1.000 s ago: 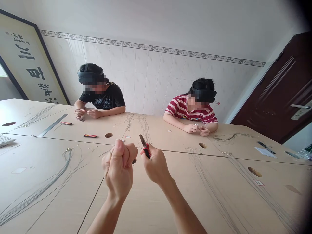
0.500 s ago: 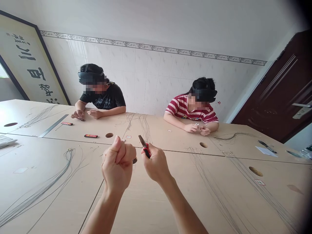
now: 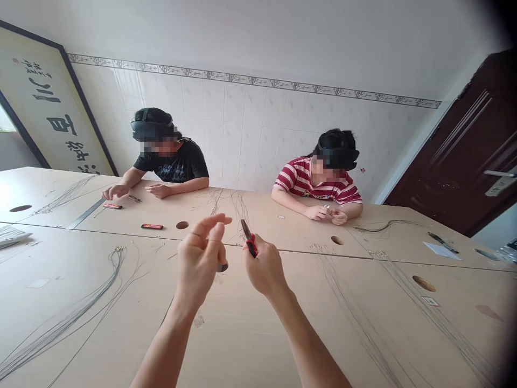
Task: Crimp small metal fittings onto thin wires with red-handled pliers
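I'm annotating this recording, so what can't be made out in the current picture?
Head view:
1. Whether the left hand holds anything: its curled fingers hide it.
2. Red-handled tool, grip: the right hand covers it.
3. Lower-left wire bundle, near end: left edge cuts it.
4. Red-edged card, print: too small.

Framed panel (image 3: 52, 110) shows 川 and 百 (small script (image 3: 34, 70) unreadable).

The right hand (image 3: 265, 267) holds red-handled pliers (image 3: 249, 237) above the table (image 3: 242, 334).
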`<state>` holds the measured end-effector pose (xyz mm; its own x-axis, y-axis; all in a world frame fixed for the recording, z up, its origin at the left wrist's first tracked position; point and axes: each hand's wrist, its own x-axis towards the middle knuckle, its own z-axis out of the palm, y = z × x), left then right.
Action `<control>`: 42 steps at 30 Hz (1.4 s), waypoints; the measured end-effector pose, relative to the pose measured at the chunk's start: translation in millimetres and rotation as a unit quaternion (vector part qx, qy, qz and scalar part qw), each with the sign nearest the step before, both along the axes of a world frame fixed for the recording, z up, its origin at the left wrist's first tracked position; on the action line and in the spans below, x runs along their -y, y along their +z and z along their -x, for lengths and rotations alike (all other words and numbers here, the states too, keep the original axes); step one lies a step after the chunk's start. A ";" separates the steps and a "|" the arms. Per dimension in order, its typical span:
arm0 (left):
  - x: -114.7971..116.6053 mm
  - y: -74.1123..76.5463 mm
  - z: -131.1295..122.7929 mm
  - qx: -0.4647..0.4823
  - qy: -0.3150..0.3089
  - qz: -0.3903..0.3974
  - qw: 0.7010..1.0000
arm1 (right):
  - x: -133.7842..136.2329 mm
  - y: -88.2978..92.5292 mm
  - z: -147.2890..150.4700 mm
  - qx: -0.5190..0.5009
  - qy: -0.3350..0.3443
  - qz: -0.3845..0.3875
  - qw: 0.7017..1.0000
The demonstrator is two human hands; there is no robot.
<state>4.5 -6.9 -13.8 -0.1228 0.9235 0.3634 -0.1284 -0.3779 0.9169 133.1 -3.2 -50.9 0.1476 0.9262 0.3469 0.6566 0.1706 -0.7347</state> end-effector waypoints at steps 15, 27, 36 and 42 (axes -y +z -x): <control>-9.8 -21.7 -7.9 -0.307 -0.061 0.061 0.948 | 6.2 -12.6 -10.5 0.045 0.001 0.001 0.999; -9.0 -31.6 -11.2 -0.247 -0.083 0.055 0.964 | 2.4 -19.0 -17.1 0.030 0.008 -0.005 1.000; -10.4 -37.5 -15.7 -0.242 -0.097 0.060 0.964 | 3.8 -18.2 -23.5 0.013 0.014 0.004 1.000; -13.0 -40.2 -16.3 -0.234 -0.108 0.070 0.964 | 0.6 -24.4 -24.3 0.001 0.017 0.012 1.000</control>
<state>20.8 6.1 -54.0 0.2245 0.9533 0.2019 0.2501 -0.2566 0.9336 157.4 -3.8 -75.3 0.1148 0.9385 0.3256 0.6520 0.1761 -0.7375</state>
